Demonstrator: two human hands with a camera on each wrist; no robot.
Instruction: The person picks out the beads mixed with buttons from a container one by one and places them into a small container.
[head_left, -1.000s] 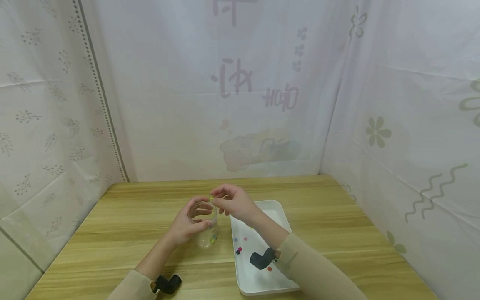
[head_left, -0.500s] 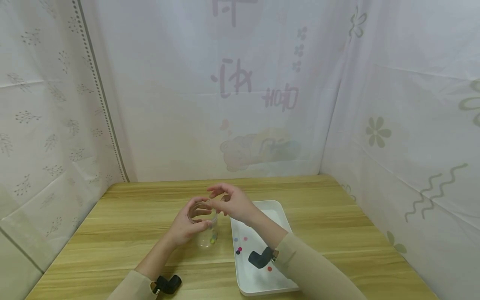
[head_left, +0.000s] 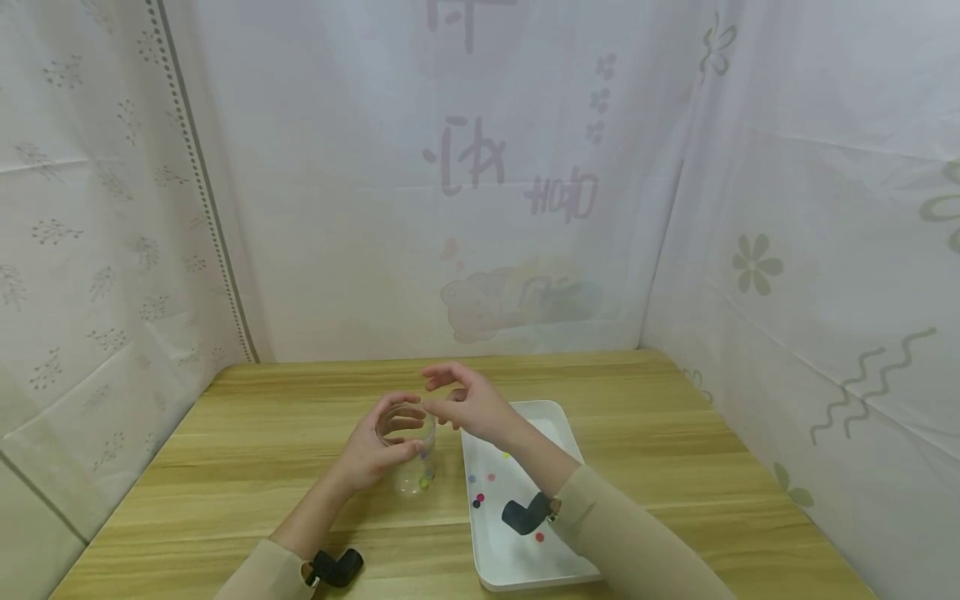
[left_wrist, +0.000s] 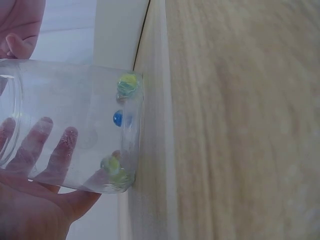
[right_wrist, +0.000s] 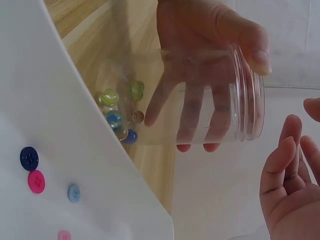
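A clear plastic jar stands upright on the table, its mouth uncovered. My left hand grips it near the rim, thumb on the near side and fingers round the far side. Several glass marbles lie at the jar's bottom, among them a yellow-green marble and a blue marble. Just right of the rim hovers my right hand, its fingers loosely bent. The right wrist view shows nothing between those fingers.
Right of the jar, a white tray lies partly under my right forearm. It holds several loose buttons, including a dark blue button, a pink-red button and a red button. Patterned curtains surround the wooden table.
A second ago my right hand pinched a yellow-green marble above the jar's rim. It dipped to the mouth and let go, then drew slightly right. My left hand stayed on the jar.
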